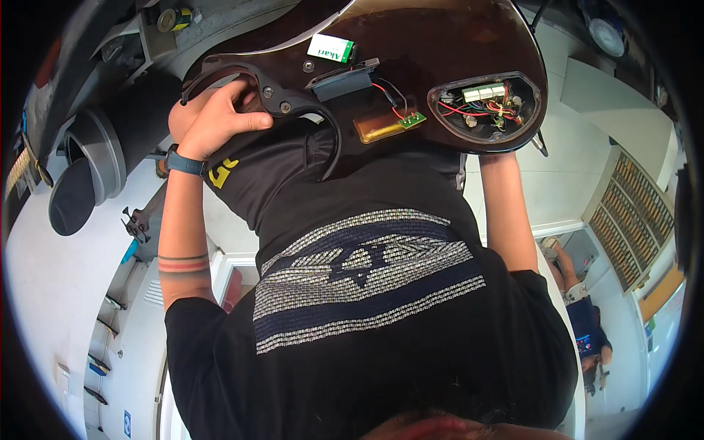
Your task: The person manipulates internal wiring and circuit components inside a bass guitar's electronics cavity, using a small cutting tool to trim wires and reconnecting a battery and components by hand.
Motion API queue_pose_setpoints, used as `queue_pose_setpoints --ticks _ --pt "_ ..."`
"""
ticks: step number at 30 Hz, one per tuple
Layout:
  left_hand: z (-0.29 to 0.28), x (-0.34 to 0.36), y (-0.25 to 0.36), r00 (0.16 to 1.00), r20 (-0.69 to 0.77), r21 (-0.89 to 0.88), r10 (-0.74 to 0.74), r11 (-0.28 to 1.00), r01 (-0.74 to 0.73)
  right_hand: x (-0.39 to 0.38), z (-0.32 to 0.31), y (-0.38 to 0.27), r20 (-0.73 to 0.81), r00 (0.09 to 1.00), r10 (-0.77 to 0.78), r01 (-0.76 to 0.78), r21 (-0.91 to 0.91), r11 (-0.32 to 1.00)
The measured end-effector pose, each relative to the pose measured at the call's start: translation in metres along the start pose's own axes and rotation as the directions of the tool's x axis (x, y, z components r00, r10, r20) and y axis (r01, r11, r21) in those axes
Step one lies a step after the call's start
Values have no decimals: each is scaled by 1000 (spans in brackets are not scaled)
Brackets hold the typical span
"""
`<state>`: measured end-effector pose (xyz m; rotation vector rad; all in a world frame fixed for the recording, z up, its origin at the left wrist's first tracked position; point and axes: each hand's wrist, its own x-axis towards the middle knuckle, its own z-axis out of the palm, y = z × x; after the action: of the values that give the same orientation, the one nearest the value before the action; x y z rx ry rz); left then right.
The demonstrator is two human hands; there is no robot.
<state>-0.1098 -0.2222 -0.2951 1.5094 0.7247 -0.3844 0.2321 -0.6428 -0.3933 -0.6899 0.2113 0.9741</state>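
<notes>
A dark brown, glossy electric guitar body (440, 44) lies over my lap with its back upward. My left hand (220, 117) is closed around its black curved edge piece (282, 95), which has two screws; the thumb lies along the near side. My right forearm reaches under the body's right end, and that hand is hidden. A white and green block battery (331, 48) rests on the wood. Beside it lies a black battery box (343, 83), wired to a small green circuit board (412, 120) at a shallow recess. An uncovered control cavity (444, 126) shows coloured wires.
A dark padded cylinder with a grey collar (110, 154) stands at the left. Wall-mounted tools (99, 364) hang at lower left. Another person (587, 330) is at the lower right, below a slatted panel (631, 220). A round can (174, 20) sits at the far left.
</notes>
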Motion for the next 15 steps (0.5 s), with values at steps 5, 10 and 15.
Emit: queue_pose_setpoints --ticks 5,10,15 --pt "3 0 3 1000 -4 -95 10 995 -10 -2 2 3 -72 997 -37 33 -65 997" --pt "3 -8 2 992 -76 177 96 981 -81 -22 23 26 -315 938 -149 59 -277 959" --pt "22 -22 28 962 -156 530 222 841 -108 -77 -32 27 246 916 -318 126 -927 -354"
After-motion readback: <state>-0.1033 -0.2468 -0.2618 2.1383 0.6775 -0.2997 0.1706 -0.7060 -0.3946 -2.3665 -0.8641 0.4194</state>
